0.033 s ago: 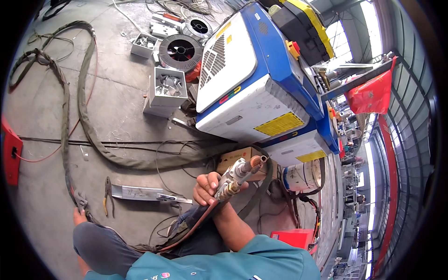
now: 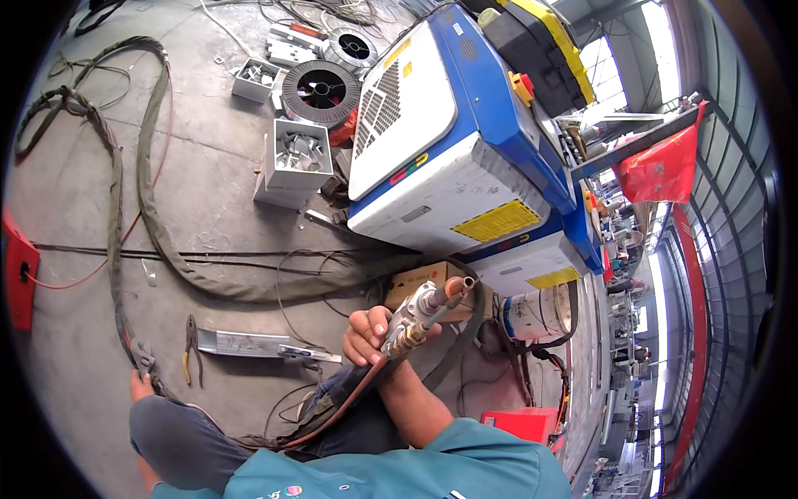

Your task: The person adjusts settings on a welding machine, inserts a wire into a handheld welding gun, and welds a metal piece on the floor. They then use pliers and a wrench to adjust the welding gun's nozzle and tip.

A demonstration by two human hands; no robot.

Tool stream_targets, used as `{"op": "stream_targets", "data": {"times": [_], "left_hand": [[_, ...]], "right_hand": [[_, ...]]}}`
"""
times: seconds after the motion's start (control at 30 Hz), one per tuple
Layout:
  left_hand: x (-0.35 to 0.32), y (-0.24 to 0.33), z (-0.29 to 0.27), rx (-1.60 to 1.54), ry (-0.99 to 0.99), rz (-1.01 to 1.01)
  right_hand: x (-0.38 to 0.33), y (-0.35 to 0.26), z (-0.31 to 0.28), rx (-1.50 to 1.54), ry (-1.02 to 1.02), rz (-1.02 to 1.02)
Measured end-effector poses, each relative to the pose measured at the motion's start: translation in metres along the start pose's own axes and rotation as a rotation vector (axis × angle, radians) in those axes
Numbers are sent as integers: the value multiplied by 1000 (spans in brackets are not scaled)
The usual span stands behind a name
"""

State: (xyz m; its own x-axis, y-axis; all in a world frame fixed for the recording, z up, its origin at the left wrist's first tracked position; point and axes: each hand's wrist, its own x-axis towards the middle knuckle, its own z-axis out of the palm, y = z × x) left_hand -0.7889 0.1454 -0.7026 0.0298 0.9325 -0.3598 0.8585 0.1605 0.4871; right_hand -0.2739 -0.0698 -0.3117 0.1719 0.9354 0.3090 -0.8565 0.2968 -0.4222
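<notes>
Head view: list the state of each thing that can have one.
Right hand, closed around torch
Torch, held, unlit
Left hand, touching wrench; grip unclear
Wrench, jaw setting unclear
Pliers, lying, handles apart
Larger bin, open, holding metal pieces
Smaller bin, open, holding pieces
Hose, curved

Two hands (image 2: 366,337) (image 2: 140,387) are showing, alongside one nozzled torch (image 2: 422,309), one adjustable wrench (image 2: 144,359) and one pair of pliers (image 2: 192,339). Two wire spools (image 2: 322,90) (image 2: 352,49), two open bins (image 2: 297,181) (image 2: 251,90) of metal pieces, two blue-and-white machines (image 2: 445,179) (image 2: 524,259) and two red boxes (image 2: 17,274) (image 2: 522,422) are making up the pairs. One cardboard box (image 2: 413,279), one bucket (image 2: 528,314), one metal channel (image 2: 245,343), one black-and-yellow case (image 2: 530,60) and one red sheet (image 2: 661,168) are appearing singly.
</notes>
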Motion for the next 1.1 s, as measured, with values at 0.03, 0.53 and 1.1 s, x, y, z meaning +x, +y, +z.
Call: {"op": "stream_targets", "data": {"times": [0.03, 0.53, 1.1], "left_hand": [[1, 1, 0, 0, -1, -2], [-1, -7, 10, -3, 16, -4], [-31, 64, -49, 316, -83, -33]], "right_hand": [[0, 1, 1, -2, 7, -1], [6, 2, 2, -5, 59, 16], [0, 13, -3, -70, 262, -1]]}}
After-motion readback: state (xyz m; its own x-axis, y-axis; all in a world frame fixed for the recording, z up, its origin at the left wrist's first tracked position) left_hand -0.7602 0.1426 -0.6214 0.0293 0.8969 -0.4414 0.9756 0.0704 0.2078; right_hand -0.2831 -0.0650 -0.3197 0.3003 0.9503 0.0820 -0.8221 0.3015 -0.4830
